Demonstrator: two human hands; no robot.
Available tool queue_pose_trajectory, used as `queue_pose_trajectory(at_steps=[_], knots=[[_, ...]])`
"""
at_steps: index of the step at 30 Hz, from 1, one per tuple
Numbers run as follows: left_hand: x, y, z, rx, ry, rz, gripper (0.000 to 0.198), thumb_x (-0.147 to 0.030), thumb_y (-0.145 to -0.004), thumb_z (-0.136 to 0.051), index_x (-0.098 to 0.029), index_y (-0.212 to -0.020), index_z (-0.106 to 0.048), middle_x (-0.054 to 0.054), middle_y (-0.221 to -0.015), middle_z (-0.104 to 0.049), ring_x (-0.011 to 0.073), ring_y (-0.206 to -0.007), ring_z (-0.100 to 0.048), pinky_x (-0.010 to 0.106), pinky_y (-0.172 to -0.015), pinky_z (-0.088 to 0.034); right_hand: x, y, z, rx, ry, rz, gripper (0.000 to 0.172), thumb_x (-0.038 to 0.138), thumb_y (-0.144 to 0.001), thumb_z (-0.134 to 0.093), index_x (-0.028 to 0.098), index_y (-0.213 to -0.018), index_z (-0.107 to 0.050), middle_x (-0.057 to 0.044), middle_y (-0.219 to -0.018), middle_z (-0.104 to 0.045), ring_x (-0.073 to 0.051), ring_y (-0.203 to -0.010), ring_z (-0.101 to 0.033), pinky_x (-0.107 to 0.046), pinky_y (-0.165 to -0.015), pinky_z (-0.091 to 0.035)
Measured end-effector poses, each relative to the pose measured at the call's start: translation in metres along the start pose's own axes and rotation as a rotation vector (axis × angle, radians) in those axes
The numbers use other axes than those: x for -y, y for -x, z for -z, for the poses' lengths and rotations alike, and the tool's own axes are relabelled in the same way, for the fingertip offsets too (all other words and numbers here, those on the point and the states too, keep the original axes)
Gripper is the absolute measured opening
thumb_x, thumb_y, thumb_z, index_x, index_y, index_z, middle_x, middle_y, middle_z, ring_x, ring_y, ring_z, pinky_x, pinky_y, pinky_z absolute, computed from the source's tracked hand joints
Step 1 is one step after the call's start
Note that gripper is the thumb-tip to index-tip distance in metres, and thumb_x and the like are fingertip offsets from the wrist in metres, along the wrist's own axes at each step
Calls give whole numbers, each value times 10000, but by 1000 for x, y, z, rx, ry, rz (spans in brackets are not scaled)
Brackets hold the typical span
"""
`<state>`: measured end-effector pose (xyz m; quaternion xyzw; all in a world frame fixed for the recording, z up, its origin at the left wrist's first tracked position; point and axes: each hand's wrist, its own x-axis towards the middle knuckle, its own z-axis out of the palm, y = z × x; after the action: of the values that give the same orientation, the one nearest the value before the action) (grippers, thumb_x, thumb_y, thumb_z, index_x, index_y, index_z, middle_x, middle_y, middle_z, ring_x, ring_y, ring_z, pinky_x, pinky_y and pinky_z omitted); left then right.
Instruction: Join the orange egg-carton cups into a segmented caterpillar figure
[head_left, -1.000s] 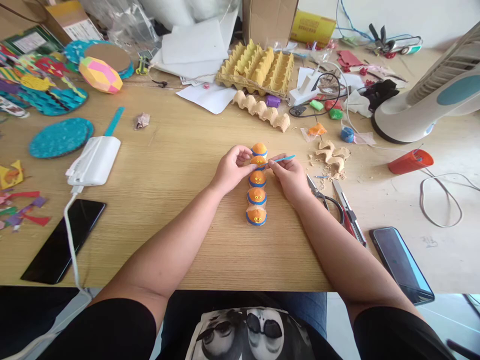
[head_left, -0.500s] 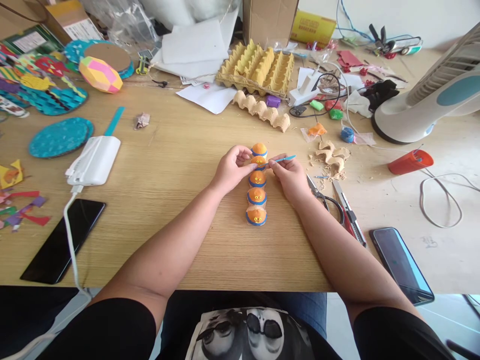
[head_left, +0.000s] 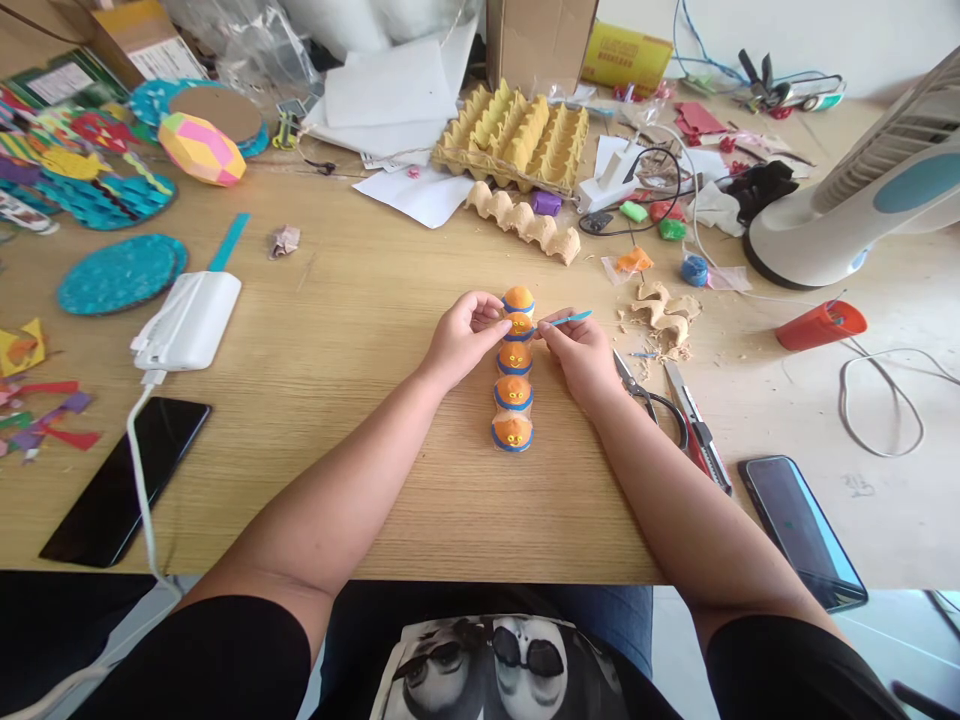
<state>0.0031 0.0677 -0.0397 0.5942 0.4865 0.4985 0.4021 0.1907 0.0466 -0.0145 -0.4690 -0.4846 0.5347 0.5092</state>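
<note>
A strip of egg-carton cups (head_left: 514,391) runs away from me down the middle of the table. Its humps are covered in orange clay with blue rims, and most carry small yellow faces. My left hand (head_left: 466,338) grips the strip's far end from the left, thumb by the second cup and fingertips at the farthest one, which has no face. Pinched in my right hand (head_left: 576,350) is a thin blue modelling tool (head_left: 574,318), its tip close to the right side of the second cup.
Scissors (head_left: 651,398), a utility knife (head_left: 699,428) and a phone (head_left: 804,530) lie right of my right arm. Carton scraps (head_left: 666,312), clay lumps and a red cup (head_left: 821,325) are farther right. A yellow egg tray (head_left: 514,140) stands behind; a power bank (head_left: 196,318) is left.
My left thumb has drawn back slightly from the second cup, and the tool's tip has shifted a little to the right off its face. The strip stays in place.
</note>
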Motion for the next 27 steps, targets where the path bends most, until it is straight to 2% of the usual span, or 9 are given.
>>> queue_pose_trajectory(at_steps=[10,19,23,27], knots=[[-3,0,0,1,4,3,229,-250,-802,-757,-206,-996,-643,11,-946,-647,143,-884,-614,272,-828,-506,-2,-2,1,6,85,9,309,484,-803,-750,216,-839,-600,-10,-723,-626,-153,-685,-553,-270,-556,-382],[-2,1,0,32,6,2,278,-241,-842,-699,-213,-1118,-708,42,-1056,-695,160,-964,-641,288,-868,-516,-2,-1,1,0,30,5,276,434,-787,-766,208,-821,-610,-23,-767,-668,-143,-686,-559,-258,-547,-390],[-3,1,0,48,-1,-19,269,-257,-849,-699,-212,-1111,-739,70,-1144,-711,188,-1036,-658,315,-916,-529,-3,-2,1,4,69,-3,281,456,-797,-753,212,-823,-618,-25,-760,-672,-148,-683,-559,-255,-534,-380],[-3,2,0,62,-15,-44,242,-273,-861,-696,-211,-1087,-759,72,-1137,-717,188,-1024,-674,321,-921,-541,-1,-1,1,0,89,1,299,474,-806,-762,216,-813,-610,-16,-715,-639,-152,-678,-560,-262,-537,-386]])
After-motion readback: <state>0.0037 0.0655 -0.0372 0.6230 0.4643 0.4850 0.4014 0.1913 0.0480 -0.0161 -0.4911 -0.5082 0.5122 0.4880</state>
